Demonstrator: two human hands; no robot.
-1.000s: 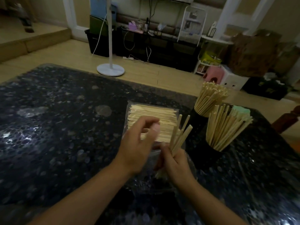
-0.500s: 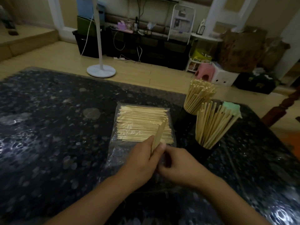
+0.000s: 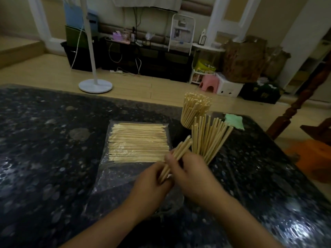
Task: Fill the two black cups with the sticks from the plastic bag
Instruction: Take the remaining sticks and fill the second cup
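Note:
A clear plastic bag [image 3: 114, 172] lies flat on the dark speckled table [image 3: 44, 158], with a layer of pale wooden sticks [image 3: 138, 142] inside. Both hands hold a small bundle of sticks [image 3: 176, 154] that tilts up to the right, just in front of the bag. My left hand [image 3: 152, 183] grips its lower end; my right hand [image 3: 191, 174] pinches it higher up. Two black cups stand right of the bag, both packed with sticks: the far cup's sticks [image 3: 194, 108] and the near cup's sticks [image 3: 209, 138]. The cups' dark bodies barely show; my right hand hides the near cup's base.
A pale green cloth [image 3: 233, 120] lies on the table behind the near cup. The table's far edge runs just behind the cups. Beyond it are a white fan stand [image 3: 95, 85], a pink stool [image 3: 208, 83] and a wooden chair post [image 3: 297, 104] at right.
The bundle has come up off the bag and now tilts toward the near cup. My right hand has closed onto it beside my left hand.

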